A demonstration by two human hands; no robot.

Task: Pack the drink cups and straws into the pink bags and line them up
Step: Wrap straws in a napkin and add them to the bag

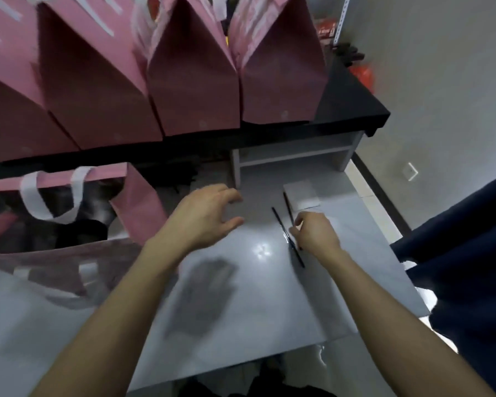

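A row of closed pink bags (189, 81) stands on the black shelf (352, 107) behind the grey table (241, 310), with a white pad (302, 194) near its far edge. The right hand (315, 233) pinches thin black straws (284, 227) just above the table; the left hand (206, 216) hovers spread beside an open pink bag (138, 207)

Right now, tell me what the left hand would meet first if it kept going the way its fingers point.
The left hand points up and right over bare grey counter. First in line is probably the white shelf riser under the black ledge; depth is unclear.
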